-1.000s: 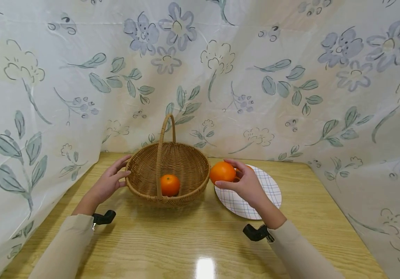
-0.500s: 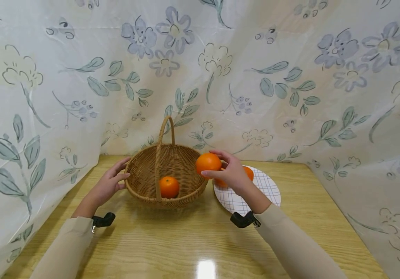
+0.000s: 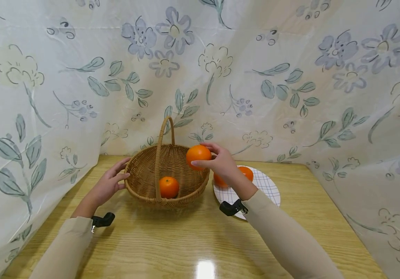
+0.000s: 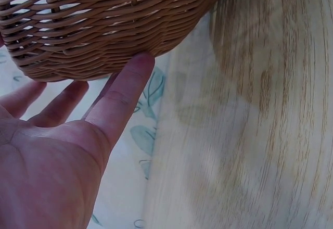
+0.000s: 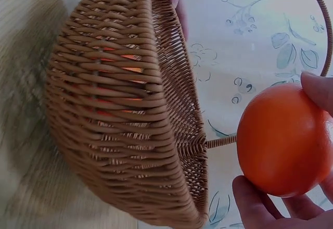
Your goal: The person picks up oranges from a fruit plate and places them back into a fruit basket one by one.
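My right hand (image 3: 225,162) holds an orange (image 3: 198,157) between thumb and fingers, above the right side of the wicker basket (image 3: 194,195). From the right wrist view, the held orange (image 5: 286,140) is raised beyond the basket's rim. Another orange (image 3: 168,187) lies inside the basket, near the base of its arched handle (image 3: 159,162). With fairly straight fingers, my left hand (image 3: 106,186) touches the basket's left side; in the left wrist view its fingertips (image 4: 140,62) rest against the weave.
A round plate (image 3: 269,190) with a blue checked pattern stands right of the basket, with an orange (image 3: 220,181) and another orange (image 3: 246,173) on it, partly hidden by my right hand and wrist. Flowered cloth (image 3: 221,116) hangs behind the wooden table (image 3: 165,244).
My right hand has carried the orange left and up from over the plate to above the basket's right side. The left hand stays at the basket's left side.
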Motion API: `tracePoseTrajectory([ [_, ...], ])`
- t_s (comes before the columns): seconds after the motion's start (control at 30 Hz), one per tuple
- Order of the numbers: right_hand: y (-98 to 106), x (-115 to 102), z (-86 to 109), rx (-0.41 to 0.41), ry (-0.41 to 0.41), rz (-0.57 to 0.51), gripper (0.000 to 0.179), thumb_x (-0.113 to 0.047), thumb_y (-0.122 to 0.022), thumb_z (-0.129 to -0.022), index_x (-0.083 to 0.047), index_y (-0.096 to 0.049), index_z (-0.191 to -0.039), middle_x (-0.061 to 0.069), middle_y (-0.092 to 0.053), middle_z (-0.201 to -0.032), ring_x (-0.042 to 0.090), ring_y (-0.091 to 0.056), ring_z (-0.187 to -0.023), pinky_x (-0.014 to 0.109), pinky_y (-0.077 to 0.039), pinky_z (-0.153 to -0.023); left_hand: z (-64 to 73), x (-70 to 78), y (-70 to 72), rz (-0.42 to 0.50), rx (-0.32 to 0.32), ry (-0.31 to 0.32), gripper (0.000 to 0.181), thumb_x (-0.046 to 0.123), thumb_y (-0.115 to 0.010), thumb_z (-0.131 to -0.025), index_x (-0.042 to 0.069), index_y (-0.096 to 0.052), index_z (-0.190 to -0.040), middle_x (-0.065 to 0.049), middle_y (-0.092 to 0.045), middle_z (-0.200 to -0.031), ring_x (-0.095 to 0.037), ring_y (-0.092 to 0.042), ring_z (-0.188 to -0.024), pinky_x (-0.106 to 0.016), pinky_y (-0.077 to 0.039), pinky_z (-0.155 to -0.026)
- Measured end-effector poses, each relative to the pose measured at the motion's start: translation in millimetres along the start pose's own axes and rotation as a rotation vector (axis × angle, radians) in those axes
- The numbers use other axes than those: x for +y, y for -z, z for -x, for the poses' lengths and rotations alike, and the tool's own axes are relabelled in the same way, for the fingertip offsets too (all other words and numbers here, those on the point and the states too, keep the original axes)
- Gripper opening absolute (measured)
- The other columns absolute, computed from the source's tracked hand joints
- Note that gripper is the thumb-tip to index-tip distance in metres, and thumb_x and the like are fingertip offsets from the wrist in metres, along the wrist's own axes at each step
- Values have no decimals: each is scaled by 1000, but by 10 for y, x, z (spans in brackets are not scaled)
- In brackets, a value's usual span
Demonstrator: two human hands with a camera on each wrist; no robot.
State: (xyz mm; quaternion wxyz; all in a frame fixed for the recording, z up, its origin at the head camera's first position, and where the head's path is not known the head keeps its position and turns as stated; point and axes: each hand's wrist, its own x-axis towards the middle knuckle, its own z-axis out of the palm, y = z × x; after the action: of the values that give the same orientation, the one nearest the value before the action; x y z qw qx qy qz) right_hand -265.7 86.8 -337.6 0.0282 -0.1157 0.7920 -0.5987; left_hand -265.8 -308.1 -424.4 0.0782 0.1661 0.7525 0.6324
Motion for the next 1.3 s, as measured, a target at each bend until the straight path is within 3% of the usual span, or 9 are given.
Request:
tracePoseTrajectory([
  [0.23,-61,-45,-160,11,6,51,72,-33,-92,-76,-27,-60,-141,3,-62,-135,27,-64,-117,50,-57,-97,1,15,-6,0,-3,1,64,20,-45,-110,11,-13,-165,-28,-17,-164,-14,-54,-126,-25,-59,-87],
  [0.47,-164,-102,-328,19,17,13,69,-27,-92,-77,-25,-62,-139,4,-63,-131,26,-62,-117,38,-58,-93,-3,19,-8,-2,-3,-2,64,19,-44,-110,11,-13,-165,-28,-17,-164,-14,-53,-126,-25,-59,-87],
  [0.77,-319,-152,-543,-12,4,16,68,-26,-90,-79,-19,-60,-139,8,-62,-132,27,-62,-115,40,-56,-95,-13,-22,4,-6,-4,0,65,21,-45,-111,12,-12,-166,-27,-17,-164,-24,-50,-131,-26,-59,-88],
  [1.0,-442,-116,-675,-26,-10,6,68,-24,-90,-79,-14,-59,-139,12,-63,-130,27,-62,-111,33,-55,-87,-18,-16,4,0,-2,4,65,21,-45,-111,12,-12,-166,-27,-17,-164,-24,-49,-131,-26,-59,-88],
  [1.3,-609,38,-806,0,-63,28,66,-27,-91,-77,-13,-62,-135,12,-65,-128,28,-62,-110,36,-54,-89,-16,-12,-6,11,-1,4,63,19,-43,-111,12,-12,-166,-26,-16,-165,-46,-33,-142,-27,-58,-90],
])
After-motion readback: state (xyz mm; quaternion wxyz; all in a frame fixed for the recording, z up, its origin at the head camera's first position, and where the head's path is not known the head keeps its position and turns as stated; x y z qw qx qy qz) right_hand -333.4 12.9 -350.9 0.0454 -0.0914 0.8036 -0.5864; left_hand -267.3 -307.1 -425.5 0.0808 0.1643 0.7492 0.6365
